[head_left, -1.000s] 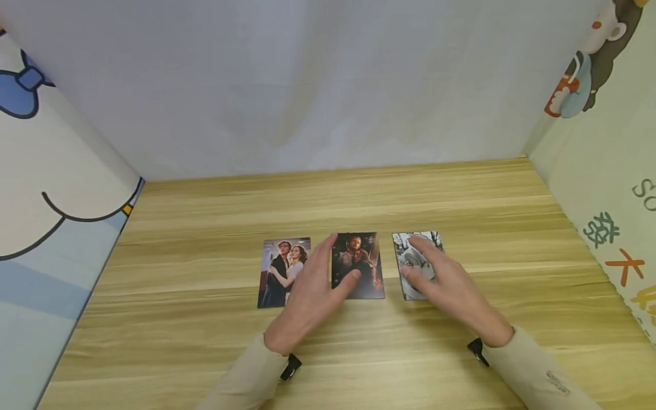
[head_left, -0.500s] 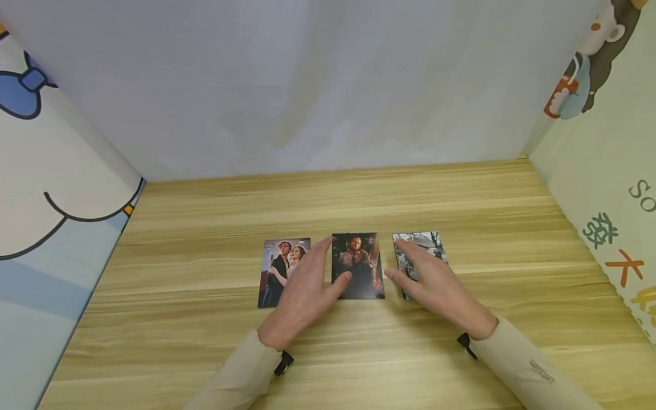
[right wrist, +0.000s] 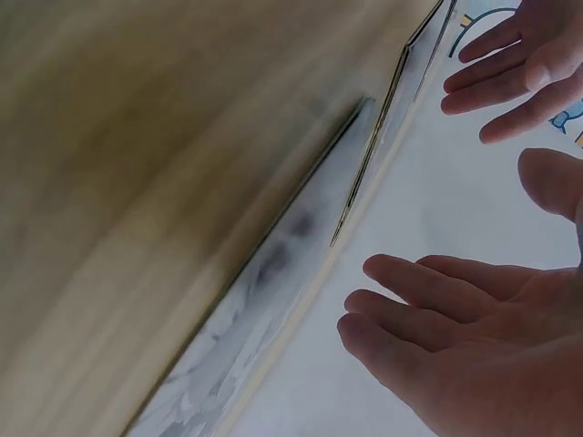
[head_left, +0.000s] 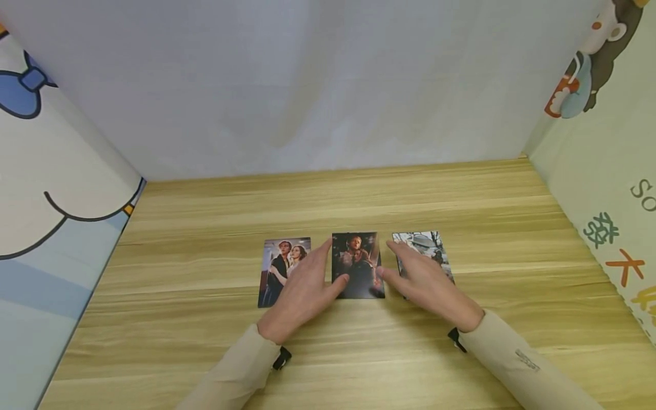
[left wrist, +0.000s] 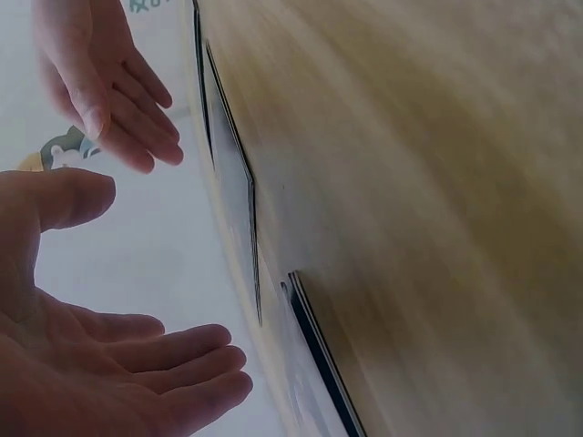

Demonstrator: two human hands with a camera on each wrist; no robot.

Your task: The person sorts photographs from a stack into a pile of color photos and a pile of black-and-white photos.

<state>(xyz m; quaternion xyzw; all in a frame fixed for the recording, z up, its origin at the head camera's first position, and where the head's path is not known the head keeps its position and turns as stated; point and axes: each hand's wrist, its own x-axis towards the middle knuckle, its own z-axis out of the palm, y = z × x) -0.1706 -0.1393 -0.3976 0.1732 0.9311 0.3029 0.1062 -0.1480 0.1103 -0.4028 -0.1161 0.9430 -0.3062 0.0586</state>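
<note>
In the head view, three photo cards are being shown lying flat in a row on the wooden tabletop [head_left: 359,353]. The middle photo card [head_left: 357,256], a dark picture of two people, is being flanked by both hands. The left hand [head_left: 302,287] is being held over the gap between the middle card and the left photo card [head_left: 279,267], a colour picture of a couple, its fingers straight and its thumb just at the middle card's left edge. The right hand [head_left: 427,282] is being held over the right photo card [head_left: 425,245], a black-and-white picture, much of which is being covered by it; its thumb is being pointed at the middle card's right edge. Neither grip is closed on anything: the fingers of both hands are being kept apart and relaxed.

In the left wrist view, the left hand [left wrist: 109,355] is being seen with spread fingers just off the tabletop, the right hand [left wrist: 105,82] beyond it, and the card edges [left wrist: 250,228] between them.

In the right wrist view, the right hand [right wrist: 455,337] is being shown open above the black-and-white card [right wrist: 273,300], with the left hand [right wrist: 519,68] beyond.
</note>
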